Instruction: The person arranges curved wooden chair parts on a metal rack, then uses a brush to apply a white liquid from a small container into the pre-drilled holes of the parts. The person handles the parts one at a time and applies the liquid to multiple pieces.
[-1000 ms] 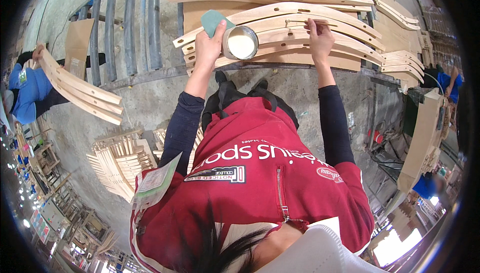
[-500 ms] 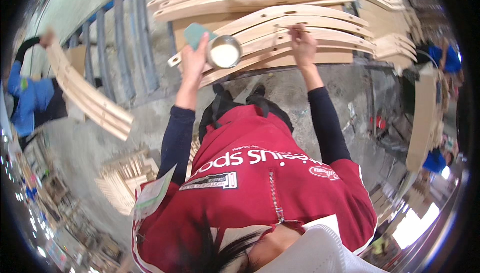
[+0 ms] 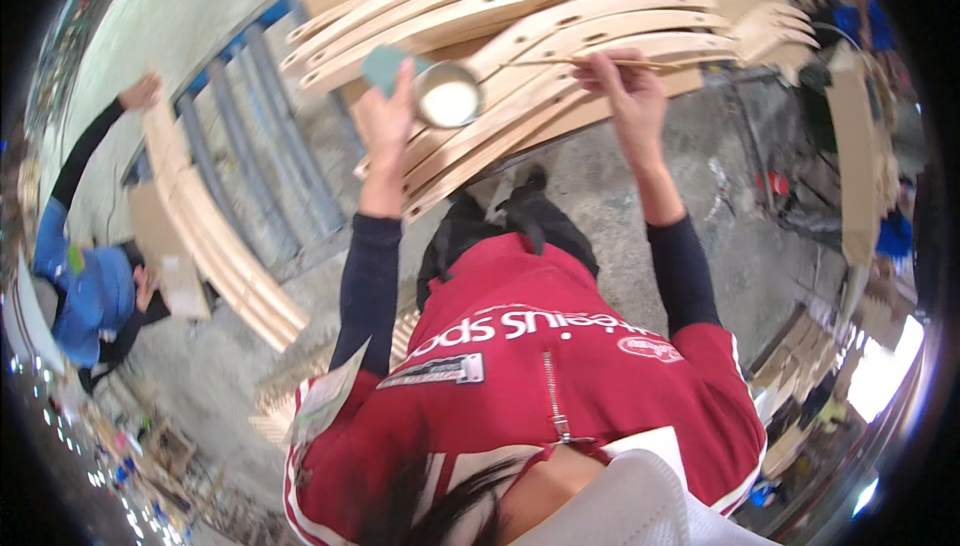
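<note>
My left hand [image 3: 386, 136] is closed around a small round metal cup [image 3: 450, 72] of white liquid. The same hand also keeps a flat green pad [image 3: 380, 66] against the cup's left side. In my right hand [image 3: 636, 106] a thin wooden stick [image 3: 652, 65] is pinched between thumb and fingers. It lies nearly level, its left end close to the cup; whether that end has bristles is too small to tell. Under both hands lie several long, curved pale wooden slats [image 3: 600, 28] with dark holes.
More slats [image 3: 470, 11] lie farther back on cardboard. Grey padded bars [image 3: 268, 111] form a rack at the left. There a person in blue [image 3: 95, 291] has a hand on joined curved slats [image 3: 215, 221]. A tall cardboard sheet [image 3: 855, 161] stands at the right.
My view has turned a little. The stick has swung to lie level, its left end nearer the cup. At the left, the person and the joined slats appear closer in.
</note>
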The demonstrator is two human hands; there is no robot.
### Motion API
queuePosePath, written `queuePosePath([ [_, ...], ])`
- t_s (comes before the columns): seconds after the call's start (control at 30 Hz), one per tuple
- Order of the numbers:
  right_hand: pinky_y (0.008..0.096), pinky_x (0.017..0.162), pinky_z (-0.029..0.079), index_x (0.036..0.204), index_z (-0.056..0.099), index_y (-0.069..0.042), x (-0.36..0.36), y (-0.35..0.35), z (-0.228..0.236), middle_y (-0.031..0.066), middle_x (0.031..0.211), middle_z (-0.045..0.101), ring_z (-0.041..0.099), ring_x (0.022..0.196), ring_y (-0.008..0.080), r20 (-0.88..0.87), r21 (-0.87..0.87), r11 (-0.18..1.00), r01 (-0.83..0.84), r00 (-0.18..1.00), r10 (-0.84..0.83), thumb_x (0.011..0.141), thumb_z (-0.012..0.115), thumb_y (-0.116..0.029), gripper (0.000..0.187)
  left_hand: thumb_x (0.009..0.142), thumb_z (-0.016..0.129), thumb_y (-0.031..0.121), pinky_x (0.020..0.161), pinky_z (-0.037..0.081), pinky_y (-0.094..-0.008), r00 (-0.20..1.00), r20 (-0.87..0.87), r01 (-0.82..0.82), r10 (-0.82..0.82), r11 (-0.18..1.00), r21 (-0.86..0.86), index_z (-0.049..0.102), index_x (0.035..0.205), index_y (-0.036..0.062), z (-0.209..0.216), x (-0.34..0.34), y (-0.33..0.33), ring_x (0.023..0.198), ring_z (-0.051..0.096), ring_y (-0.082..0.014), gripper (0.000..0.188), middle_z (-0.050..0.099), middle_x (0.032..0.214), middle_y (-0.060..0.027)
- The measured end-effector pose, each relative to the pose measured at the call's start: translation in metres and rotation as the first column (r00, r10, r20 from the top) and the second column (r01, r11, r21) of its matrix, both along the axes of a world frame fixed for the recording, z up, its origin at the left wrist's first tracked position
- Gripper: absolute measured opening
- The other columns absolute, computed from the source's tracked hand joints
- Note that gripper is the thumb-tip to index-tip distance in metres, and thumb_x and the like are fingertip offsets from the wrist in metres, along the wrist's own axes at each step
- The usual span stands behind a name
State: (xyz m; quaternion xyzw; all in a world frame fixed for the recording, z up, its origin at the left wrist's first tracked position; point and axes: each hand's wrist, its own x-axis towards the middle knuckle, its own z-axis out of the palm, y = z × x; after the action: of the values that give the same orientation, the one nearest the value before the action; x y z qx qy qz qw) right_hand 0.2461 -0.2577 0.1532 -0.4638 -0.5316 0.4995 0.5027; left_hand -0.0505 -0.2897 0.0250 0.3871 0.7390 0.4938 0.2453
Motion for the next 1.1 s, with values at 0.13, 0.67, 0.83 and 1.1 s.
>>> queuePosePath([
  [0.13,0.0254,0.074,0.056,0.101,0.061,0.003,-0.022,-0.023,0.020,0.0130,0.095,0.072,0.071,0.085,0.0177,0.098,-0.016,0.986,-0.167,0.981,0.168,0.098,0.061,-0.011,0.014,0.093,0.065,0.040,0.063,0.050,-0.0348,0.983,0.128,0.112,-0.129,0.984,0.135,0.072,0.083,-0.0026,0.063,0.024,0.008,0.062,0.062,-0.0162,0.045,0.067,0.065,-0.0112],
  [0.67,0.0305,0.075,0.059,0.104,0.061,0.001,-0.026,0.013,-0.009,0.0163,0.095,0.071,0.072,0.085,0.0220,-0.165,-0.383,0.914,-0.135,0.983,0.076,0.097,0.063,-0.016,0.018,0.092,0.068,0.040,0.057,0.048,-0.0311,0.922,0.375,0.087,-0.101,0.995,0.055,0.073,0.079,-0.0030,0.051,0.037,0.034,0.058,0.055,-0.0111,0.045,0.066,0.062,-0.0045],
  [0.83,0.0302,0.077,0.059,0.104,0.061,-0.002,-0.008,0.028,-0.033,0.0177,0.100,0.071,0.071,0.087,0.0216,-0.246,-0.548,0.824,-0.143,0.969,0.004,0.097,0.064,-0.018,0.017,0.092,0.067,0.042,0.059,0.049,-0.0322,0.907,0.411,0.105,-0.086,0.994,-0.023,0.073,0.081,-0.0039,0.036,0.046,0.046,0.059,0.058,-0.0128,0.048,0.067,0.064,-0.0073],
  [1.1,0.0290,0.071,0.058,0.103,0.061,-0.001,0.009,0.058,-0.054,0.0156,0.100,0.071,0.071,0.085,0.0198,-0.150,-0.378,0.926,0.019,0.985,-0.081,0.098,0.063,-0.020,0.019,0.092,0.068,0.043,0.058,0.050,-0.0328,0.925,0.372,0.138,-0.074,0.979,-0.147,0.074,0.084,-0.0013,0.019,0.055,0.042,0.060,0.060,-0.0134,0.045,0.068,0.068,-0.0083],
])
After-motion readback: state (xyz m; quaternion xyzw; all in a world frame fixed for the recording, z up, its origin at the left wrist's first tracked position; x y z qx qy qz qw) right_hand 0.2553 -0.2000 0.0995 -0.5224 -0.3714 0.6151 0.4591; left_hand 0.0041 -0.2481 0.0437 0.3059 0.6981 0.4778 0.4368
